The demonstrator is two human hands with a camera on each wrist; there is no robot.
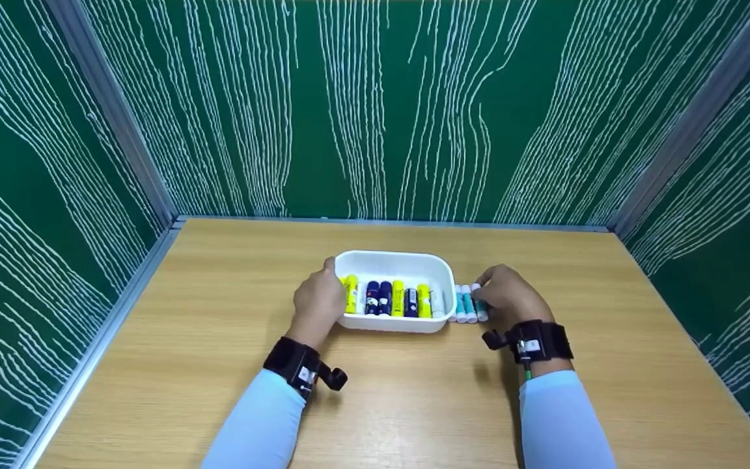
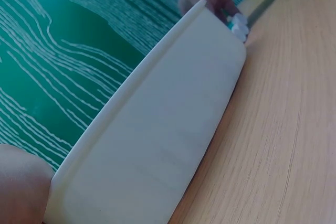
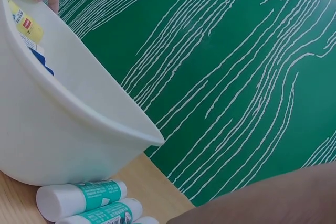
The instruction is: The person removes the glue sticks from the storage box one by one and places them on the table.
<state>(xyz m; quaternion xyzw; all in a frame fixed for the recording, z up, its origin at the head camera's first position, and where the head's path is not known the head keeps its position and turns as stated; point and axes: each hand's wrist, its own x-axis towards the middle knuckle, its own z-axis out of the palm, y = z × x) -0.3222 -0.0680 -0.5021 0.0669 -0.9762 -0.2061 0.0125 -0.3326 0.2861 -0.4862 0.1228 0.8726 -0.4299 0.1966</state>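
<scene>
Pale-blue sleeves lead to two hands working at a small white plastic tub (image 1: 393, 262) in the middle of the wooden table (image 1: 219, 365). The left hand (image 1: 317, 303) curls round the tub's left end, thumb up on the rim and fingers against the wall; the left wrist view shows only the tub's long outer wall (image 2: 157, 145) and a bit of that hand at its corner. The right hand (image 1: 509, 298) lies just right of the tub, its fingertips pinching the rightmost of three teal-and-white glue sticks (image 1: 468, 303) that lie side by side on the table, touching each other and pressed close to the tub's right wall. In the right wrist view two of these sticks (image 3: 84, 199) show clearly, caps toward the camera, tucked under the tub's flared rim (image 3: 105, 124).

Inside the tub a row of glue sticks (image 1: 391, 298) lies parallel, yellow ones alternating with dark blue ones and a white one at the right end. Both wrists wear black straps carrying small cameras (image 1: 333, 378). Green panels with white wavy lines (image 1: 375, 104) wall in the table on three sides, joined by grey metal strips.
</scene>
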